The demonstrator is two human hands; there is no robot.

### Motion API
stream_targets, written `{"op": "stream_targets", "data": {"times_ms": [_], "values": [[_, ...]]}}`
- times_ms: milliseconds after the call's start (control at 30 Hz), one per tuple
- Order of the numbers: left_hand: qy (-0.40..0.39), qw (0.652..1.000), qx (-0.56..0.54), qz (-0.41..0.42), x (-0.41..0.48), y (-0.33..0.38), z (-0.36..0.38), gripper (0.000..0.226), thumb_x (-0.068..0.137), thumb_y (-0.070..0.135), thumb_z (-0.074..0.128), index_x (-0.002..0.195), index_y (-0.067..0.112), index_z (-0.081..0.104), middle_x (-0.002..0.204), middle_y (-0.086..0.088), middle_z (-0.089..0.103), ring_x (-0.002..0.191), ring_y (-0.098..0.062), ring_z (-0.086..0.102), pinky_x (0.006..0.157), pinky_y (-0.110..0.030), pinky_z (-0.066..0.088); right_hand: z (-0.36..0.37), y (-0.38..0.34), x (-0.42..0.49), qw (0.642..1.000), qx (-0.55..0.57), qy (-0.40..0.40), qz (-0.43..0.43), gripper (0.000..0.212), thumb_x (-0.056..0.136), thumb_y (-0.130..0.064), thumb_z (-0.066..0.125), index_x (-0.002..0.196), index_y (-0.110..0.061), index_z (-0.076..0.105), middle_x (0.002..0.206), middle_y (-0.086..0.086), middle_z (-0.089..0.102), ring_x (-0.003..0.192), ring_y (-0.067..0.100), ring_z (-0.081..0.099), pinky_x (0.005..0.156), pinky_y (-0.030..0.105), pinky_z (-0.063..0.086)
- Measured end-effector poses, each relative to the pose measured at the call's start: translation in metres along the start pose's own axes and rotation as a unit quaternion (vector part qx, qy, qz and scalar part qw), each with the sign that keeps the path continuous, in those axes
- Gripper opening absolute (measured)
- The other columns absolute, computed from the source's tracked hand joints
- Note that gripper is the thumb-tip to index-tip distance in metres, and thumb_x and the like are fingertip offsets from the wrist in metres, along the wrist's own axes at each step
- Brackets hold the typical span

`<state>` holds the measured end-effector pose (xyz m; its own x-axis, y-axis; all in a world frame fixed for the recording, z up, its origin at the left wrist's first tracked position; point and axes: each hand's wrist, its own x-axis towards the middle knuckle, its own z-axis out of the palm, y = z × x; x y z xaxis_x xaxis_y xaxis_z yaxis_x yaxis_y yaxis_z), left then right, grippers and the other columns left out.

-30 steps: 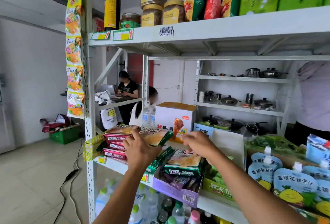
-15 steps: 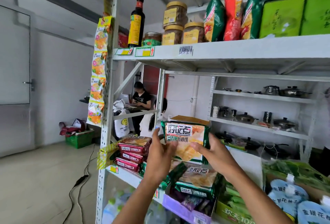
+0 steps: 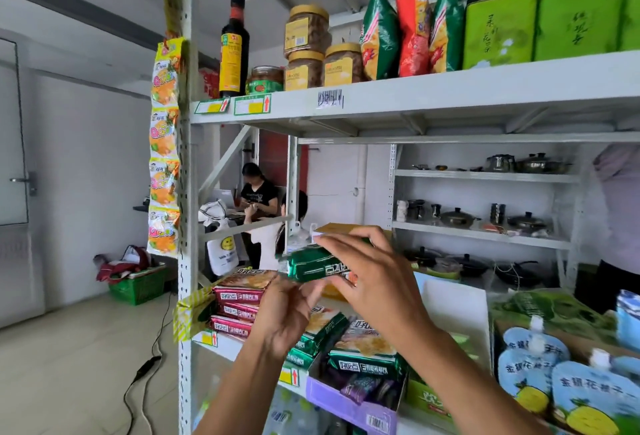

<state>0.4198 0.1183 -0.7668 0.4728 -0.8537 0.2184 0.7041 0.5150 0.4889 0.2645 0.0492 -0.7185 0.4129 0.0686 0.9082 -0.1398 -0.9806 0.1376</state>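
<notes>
Centre frame, a person's left hand [image 3: 287,317] and right hand [image 3: 377,282] pinch a green biscuit packet [image 3: 311,266] from below and above, tipped edge-on over matching green packets [image 3: 367,351] on the middle shelf [image 3: 228,348], apparently for restocking.

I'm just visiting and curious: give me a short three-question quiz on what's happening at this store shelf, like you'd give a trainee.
1. True or false: only one hand holds the green foil snack pack.
2. The stacked foil packs beside the left hand are: A pink, B blue, C black.
3. Fill in: the tall dark glass bottle with the yellow label stands on the ___ white metal shelf.
Key: 1 false, the left hand and the right hand both grip it; 2 A; 3 top.
</notes>
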Motion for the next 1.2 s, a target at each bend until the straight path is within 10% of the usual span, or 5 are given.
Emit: {"op": "stream_targets", "data": {"times_ms": [233,367,633,800,1200], "values": [[0.038,0.989,0.142,0.032,-0.008,-0.006,0.006,0.016,0.103,0.003,0.044,0.108,0.006,0.059,0.093,-0.012,0.075,0.081,-0.02,0.067,0.063,-0.025,0.059,-0.008,0.006,0.016,0.99,0.024,-0.033,0.133,0.049,0.087,-0.047,0.077,0.131,-0.03,0.066,0.12,-0.012,0.069,0.111,0.009,0.054,0.087,0.036,0.054],[0.049,0.86,0.45,0.235,-0.017,0.0,0.021,0.024,0.091,0.02,0.077,0.102,0.02,0.055,0.093,-0.001,0.072,0.087,-0.016,0.069,0.072,-0.02,0.05,-0.004,0.037,0.007,0.939,0.182,-0.077,0.281,0.027,0.083,-0.041,0.085,0.105,-0.036,0.071,0.087,-0.018,0.071,0.082,-0.002,0.067,0.068,0.015,0.047],[-0.078,0.551,0.676,0.484,-0.035,-0.012,0.072,0.038,0.08,0.022,0.086,0.113,0.028,0.07,0.109,0.023,0.066,0.106,-0.008,0.05,0.091,-0.029,0.042,0.022,0.053,-0.03,0.65,0.599,-0.006,0.468,0.012,0.077,0.004,0.077,0.083,-0.007,0.078,0.106,0.019,0.075,0.112,0.03,0.07,0.095,0.036,0.055],[-0.129,0.432,0.725,0.52,-0.04,-0.028,0.089,0.038,0.079,0.021,0.084,0.115,0.028,0.073,0.12,0.02,0.07,0.109,-0.012,0.051,0.091,-0.037,0.039,0.02,0.048,-0.031,0.497,0.728,0.035,0.471,0.024,0.066,0.01,0.076,0.084,-0.005,0.072,0.076,0.001,0.075,0.073,0.008,0.073,0.061,0.017,0.056],[0.108,0.84,0.526,0.082,0.007,0.027,0.063,0.038,0.079,0.042,0.086,0.092,0.007,0.077,0.086,-0.005,0.08,0.076,-0.019,0.074,0.072,-0.035,0.061,-0.007,0.058,-0.029,0.675,0.474,-0.06,0.562,0.019,0.092,-0.031,0.072,0.11,-0.024,0.072,0.1,-0.015,0.078,0.085,0.001,0.061,0.066,0.029,0.053]]}}
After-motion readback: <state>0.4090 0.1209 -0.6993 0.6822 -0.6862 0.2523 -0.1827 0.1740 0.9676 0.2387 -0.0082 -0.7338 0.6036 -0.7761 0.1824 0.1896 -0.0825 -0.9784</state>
